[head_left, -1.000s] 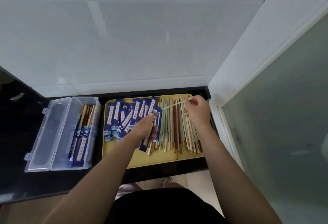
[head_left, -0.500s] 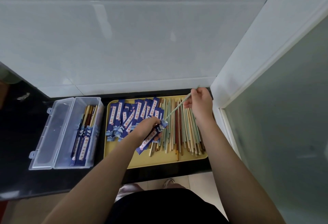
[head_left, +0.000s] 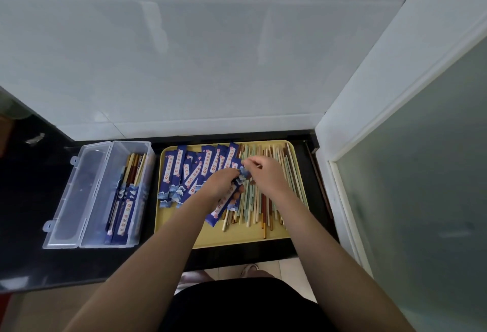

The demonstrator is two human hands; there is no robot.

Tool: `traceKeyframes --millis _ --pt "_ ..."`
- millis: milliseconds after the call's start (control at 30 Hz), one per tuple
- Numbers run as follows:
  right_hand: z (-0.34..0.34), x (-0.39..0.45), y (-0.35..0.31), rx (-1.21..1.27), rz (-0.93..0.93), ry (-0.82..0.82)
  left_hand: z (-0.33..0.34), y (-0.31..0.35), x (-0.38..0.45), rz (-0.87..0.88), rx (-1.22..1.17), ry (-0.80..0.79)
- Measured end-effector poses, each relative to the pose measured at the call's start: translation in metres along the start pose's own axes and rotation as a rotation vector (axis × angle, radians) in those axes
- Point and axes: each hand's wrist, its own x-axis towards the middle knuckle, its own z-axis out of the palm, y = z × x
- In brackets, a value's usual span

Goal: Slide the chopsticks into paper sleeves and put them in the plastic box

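Note:
My left hand grips a blue paper sleeve that slants down to the left over the yellow tray. My right hand is close against the sleeve's upper mouth, its fingertips pinching the top end of pale green chopsticks that are mostly hidden inside the sleeve. Several empty blue sleeves lie on the tray's left half. Loose chopsticks in green, cream and red-brown cover its right half. The clear plastic box stands left of the tray with several sleeved pairs inside.
The box's hinged lid lies open to the left on the black counter. A white tiled wall rises behind the tray. A white frame with a frosted glass panel closes off the right side.
My right hand has come down and left from the tray's far right corner to the sleeve mouth, and the chopsticks have gone most of the way into the sleeve. The left hand stayed put.

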Motion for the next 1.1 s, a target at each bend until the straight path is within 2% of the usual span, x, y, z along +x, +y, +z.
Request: traceKeyframes --millis 100,167,267,367,500,700,900,1100 --pt "0.013 0.001 0.015 0.087 0.131 0.066 -0.005 -0.004 0.002 -0.025 -0.038 0.052" --pt "0.020 0.003 0.027 -0.078 0.215 0.073 -0.010 -0.009 0.003 -0.032 -0.036 0.087" --pt "0.034 0.002 0.046 -0.332 0.330 -0.027 -0.015 -0.019 0.003 -0.029 -0.015 0.120" --pt "0.044 -0.002 0.050 -0.390 0.412 -0.105 -0.017 -0.025 0.003 -0.036 -0.021 0.139" --pt "0.054 -0.003 0.054 -0.434 0.420 -0.025 -0.018 -0.029 0.003 -0.056 -0.065 0.152" --pt "0.054 -0.001 0.049 -0.439 0.439 -0.013 -0.020 -0.033 0.004 -0.073 -0.089 0.154" --pt "0.034 -0.007 0.045 -0.259 0.423 0.071 -0.016 -0.029 0.002 -0.078 -0.117 0.159" --pt "-0.010 -0.015 0.027 -0.202 0.311 0.295 -0.005 -0.015 0.006 -0.103 -0.139 0.164"
